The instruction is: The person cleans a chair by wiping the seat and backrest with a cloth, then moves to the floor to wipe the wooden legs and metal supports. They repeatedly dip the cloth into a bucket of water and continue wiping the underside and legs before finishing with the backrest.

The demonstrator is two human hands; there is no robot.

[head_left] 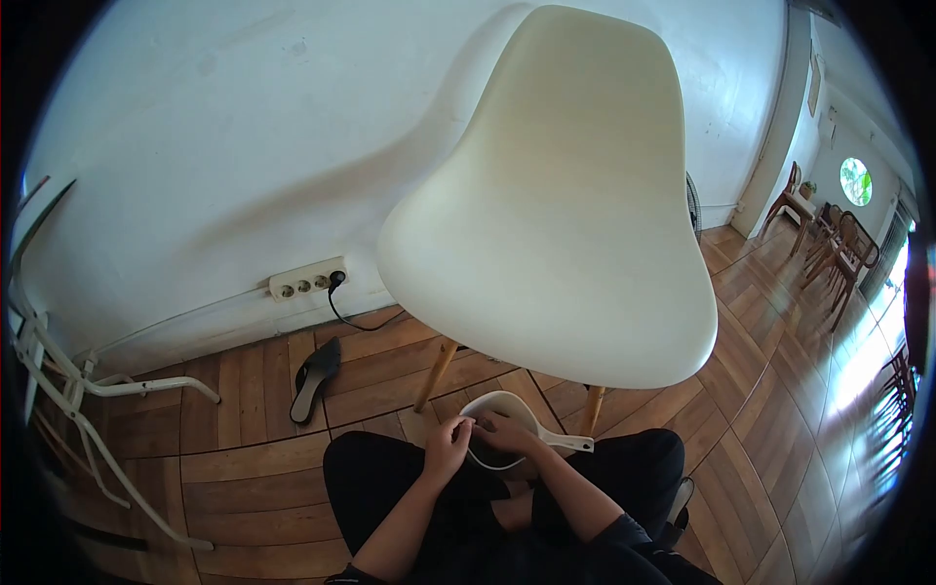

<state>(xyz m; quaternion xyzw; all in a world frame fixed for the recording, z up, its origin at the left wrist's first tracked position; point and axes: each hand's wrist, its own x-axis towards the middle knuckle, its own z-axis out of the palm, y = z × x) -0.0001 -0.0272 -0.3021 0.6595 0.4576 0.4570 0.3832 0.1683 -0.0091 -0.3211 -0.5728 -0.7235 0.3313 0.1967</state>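
Note:
A white dipper [524, 409] with a flat handle sits low between my bent knees, in front of the chair. My left hand [448, 449] is over its left rim, with thumb and fingers pinched together. Inside the rim, my right hand [501, 433] has its fingers curled close to the left fingertips. Something small and pale may lie between the fingertips, but it is too small to name. The hands and forearms hide much of the dipper's inside.
A white shell chair [565, 205] with wooden legs stands directly ahead. Behind it, a power strip [307, 280] with a black plug is on the wall. A dark slipper [315, 380] lies on the wooden floor. White metal legs [83, 400] stand at left; wooden chairs [846, 255] stand far right.

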